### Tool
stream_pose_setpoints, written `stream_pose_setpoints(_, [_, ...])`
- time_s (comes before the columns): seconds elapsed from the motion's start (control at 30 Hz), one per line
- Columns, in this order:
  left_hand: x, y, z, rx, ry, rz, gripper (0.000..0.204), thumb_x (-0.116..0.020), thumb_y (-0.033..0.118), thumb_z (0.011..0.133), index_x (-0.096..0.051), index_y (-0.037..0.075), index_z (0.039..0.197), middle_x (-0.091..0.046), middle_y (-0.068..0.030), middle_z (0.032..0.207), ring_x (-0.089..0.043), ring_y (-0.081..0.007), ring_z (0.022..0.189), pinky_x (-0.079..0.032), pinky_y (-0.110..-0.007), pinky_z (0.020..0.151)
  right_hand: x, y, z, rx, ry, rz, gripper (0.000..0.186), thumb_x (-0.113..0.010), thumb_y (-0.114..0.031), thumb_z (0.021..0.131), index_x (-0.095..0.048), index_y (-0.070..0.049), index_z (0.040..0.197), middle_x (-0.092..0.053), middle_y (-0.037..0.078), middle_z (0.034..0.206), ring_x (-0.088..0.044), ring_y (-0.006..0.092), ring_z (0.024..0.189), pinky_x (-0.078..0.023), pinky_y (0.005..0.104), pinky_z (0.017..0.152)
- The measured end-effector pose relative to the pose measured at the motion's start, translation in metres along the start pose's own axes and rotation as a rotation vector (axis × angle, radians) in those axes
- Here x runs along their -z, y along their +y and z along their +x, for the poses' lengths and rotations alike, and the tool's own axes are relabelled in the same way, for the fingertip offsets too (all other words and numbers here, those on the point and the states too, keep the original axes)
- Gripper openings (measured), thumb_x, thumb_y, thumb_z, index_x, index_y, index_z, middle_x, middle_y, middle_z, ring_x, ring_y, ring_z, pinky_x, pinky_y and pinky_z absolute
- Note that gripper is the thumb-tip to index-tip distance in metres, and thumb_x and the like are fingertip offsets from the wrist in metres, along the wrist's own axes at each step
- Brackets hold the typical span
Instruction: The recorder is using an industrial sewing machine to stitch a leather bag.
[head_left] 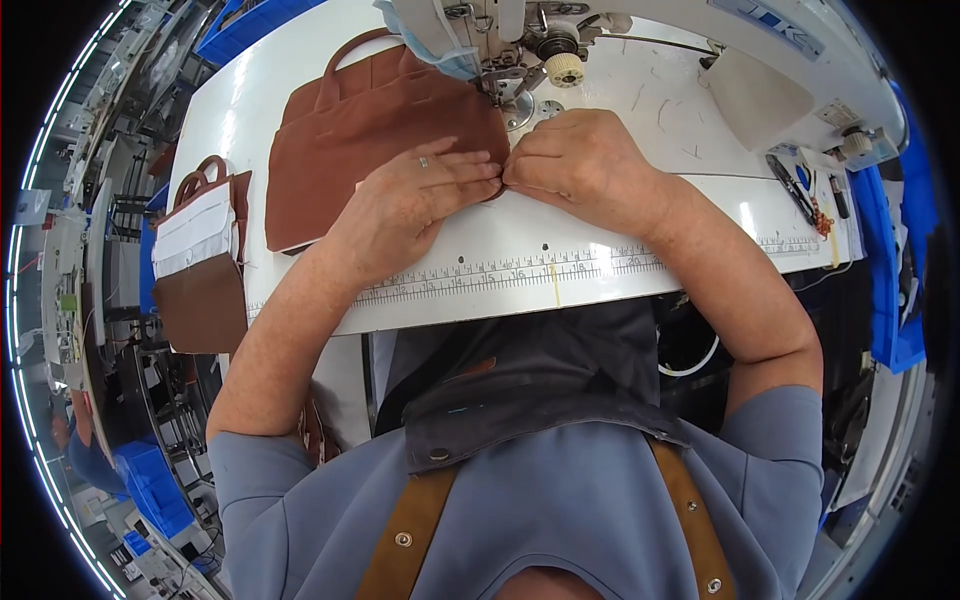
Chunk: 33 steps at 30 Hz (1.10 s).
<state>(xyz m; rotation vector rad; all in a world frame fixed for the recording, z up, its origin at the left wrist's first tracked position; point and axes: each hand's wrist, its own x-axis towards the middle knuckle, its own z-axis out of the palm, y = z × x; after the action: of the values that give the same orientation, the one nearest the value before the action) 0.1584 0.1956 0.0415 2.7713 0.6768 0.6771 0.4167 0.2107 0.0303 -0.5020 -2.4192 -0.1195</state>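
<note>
A reddish-brown handbag (390, 125) lies flat on the white sewing table, its looped handle (352, 58) toward the far side. My left hand (405, 200), with a ring on one finger, rests on the bag with its fingers stretched toward the right edge. At that edge my right hand (585, 160) is closed, thumb and fingers pinching the bag's rim close to the left fingertips. Just beyond my hands stands the sewing machine's needle and presser foot area (510, 85), next to the bag's far right part.
A printed ruler (490, 280) runs along the table's near edge. Left of the bag sits another brown bag with white paper (195, 235). Thread snippers (792, 190) and small tools lie at the right. Blue bins (890, 270) flank the table. The machine's arm (800, 60) overhangs the far right.
</note>
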Motion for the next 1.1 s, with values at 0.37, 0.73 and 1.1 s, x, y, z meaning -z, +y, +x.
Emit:
stream_pose_setpoints(0.37, [0.000,-0.017,0.004,0.059,-0.028,-0.034,0.048,-0.057,-0.011,0.081,-0.077,0.012,0.119,-0.069,-0.0091,0.130,-0.065,-0.0304,0.122,-0.047,-0.048,0.113,0.007,0.002,0.000,-0.189,-0.023,0.126,0.011,-0.077,-0.015,0.076,-0.078,-0.010,0.086,-0.074,-0.001,0.089,-0.068,0.0207,0.085,-0.056,0.0367,0.069])
stream_pose_setpoints(0.73, [-0.005,-0.067,0.031,0.100,0.056,-0.034,0.054,-0.049,-0.018,0.078,-0.078,0.010,0.115,-0.073,-0.0097,0.123,-0.067,-0.0298,0.118,-0.054,-0.038,0.105,0.000,0.006,0.003,-0.413,-0.172,-0.113,0.027,-0.070,-0.028,0.092,-0.076,-0.012,0.113,-0.069,0.005,0.094,-0.069,0.0265,0.086,-0.056,0.0410,0.071])
stream_pose_setpoints(1.1, [-0.010,-0.060,0.031,0.164,0.076,0.061,0.060,-0.045,-0.017,0.076,-0.075,0.010,0.122,-0.070,-0.0119,0.128,-0.064,-0.0328,0.120,-0.052,-0.040,0.108,0.005,0.006,0.002,-0.440,-0.178,-0.125,0.030,-0.069,-0.033,0.094,-0.076,-0.012,0.114,-0.067,0.009,0.089,-0.070,0.0282,0.079,-0.056,0.0416,0.069])
